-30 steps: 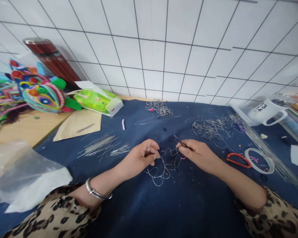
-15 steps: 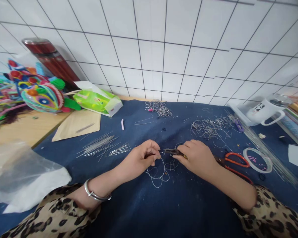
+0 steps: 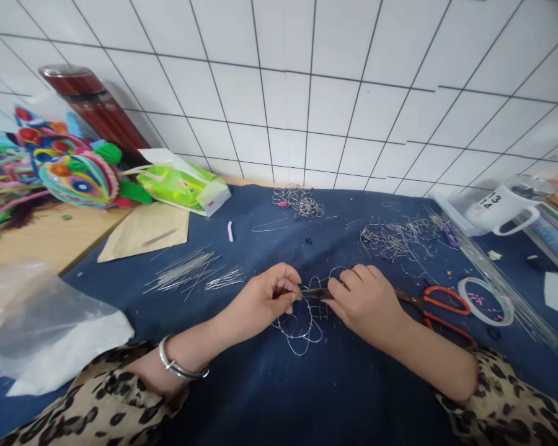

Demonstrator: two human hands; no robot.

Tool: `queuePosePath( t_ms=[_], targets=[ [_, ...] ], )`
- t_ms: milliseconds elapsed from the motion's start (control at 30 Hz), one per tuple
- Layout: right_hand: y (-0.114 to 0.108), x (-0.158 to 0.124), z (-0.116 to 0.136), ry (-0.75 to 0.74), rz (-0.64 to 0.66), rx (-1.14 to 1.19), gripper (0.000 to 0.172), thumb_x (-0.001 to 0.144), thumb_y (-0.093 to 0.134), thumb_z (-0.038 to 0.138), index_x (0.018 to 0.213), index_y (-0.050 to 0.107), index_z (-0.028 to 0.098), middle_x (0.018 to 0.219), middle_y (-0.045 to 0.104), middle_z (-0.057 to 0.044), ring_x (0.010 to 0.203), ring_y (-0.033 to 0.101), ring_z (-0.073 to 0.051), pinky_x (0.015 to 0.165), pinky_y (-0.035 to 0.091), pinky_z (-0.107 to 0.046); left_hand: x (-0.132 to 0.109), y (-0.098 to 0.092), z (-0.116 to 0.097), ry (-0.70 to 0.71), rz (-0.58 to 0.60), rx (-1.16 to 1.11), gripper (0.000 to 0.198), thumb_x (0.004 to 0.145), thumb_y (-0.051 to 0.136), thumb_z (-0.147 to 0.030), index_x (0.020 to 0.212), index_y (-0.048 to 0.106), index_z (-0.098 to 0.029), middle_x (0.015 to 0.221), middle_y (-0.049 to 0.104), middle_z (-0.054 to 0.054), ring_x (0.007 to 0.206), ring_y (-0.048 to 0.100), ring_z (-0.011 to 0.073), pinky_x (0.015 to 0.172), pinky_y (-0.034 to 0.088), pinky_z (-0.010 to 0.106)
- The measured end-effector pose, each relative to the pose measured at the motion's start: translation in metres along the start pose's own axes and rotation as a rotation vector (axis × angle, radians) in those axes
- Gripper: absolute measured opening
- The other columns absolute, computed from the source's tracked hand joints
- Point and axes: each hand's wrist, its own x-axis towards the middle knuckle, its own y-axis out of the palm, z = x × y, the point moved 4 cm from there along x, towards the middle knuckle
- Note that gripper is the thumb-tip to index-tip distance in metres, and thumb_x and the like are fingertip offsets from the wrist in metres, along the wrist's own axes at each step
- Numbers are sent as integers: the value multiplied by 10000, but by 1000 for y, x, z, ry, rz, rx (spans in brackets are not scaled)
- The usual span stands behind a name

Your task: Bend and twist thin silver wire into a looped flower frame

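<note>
A bent silver wire frame (image 3: pixel 302 325) with loops and a few small beads lies on the dark blue cloth (image 3: pixel 307 396). My left hand (image 3: pixel 265 297) pinches its upper edge, fingers closed. My right hand (image 3: pixel 365 297) is closed round orange-handled pliers (image 3: pixel 434 306); their dark jaws (image 3: pixel 314 293) point left and meet the wire right beside my left fingertips. A silver bangle sits on my left wrist.
Straight wire pieces (image 3: pixel 190 272) lie left of my hands, tangled wire scraps (image 3: pixel 395 238) and a smaller tangle (image 3: pixel 298 201) behind them. A tape roll (image 3: pixel 486 301), white mug (image 3: pixel 504 207), green packet (image 3: pixel 181 183), colourful craft masks (image 3: pixel 69 173) and a plastic bag (image 3: pixel 41 328) surround the cloth.
My right hand turned the pliers from pointing up and away to pointing left, then moved them in until the jaws reached the wire by my left fingers. The left hand barely moved.
</note>
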Motion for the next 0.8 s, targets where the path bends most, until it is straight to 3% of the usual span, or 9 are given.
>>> queuePosePath(
  t_ms=[133,300,633,800],
  targets=[
    [-2,-2,2,-13,-42,-55,283,893,366,326,936,592,161,769,545,-76,756,412,-191,676,252,-337,0,1,1,2,-1,-33,174,757,457,-97,908,441,-181,761,545,-24,599,543,81,610,459,244],
    [0,-3,1,-25,-102,-78,253,876,407,340,895,592,168,739,535,-61,731,408,-184,660,256,-336,0,1,1,-3,-14,-46,178,752,450,-90,905,450,-180,734,537,-30,603,539,84,613,463,248],
    [2,-4,5,-90,-126,-145,198,851,462,269,968,582,163,736,529,-46,720,413,-179,653,261,-338,0,0,5,-66,-47,-75,132,755,506,-126,870,462,-173,744,562,-23,584,568,86,580,448,237],
    [2,-1,-3,-25,-108,-77,208,855,458,325,889,595,171,725,531,-48,722,414,-180,655,254,-332,1,1,5,-75,-67,-84,109,764,527,-158,849,460,-171,712,557,-30,569,561,85,573,451,238]
  ],
)
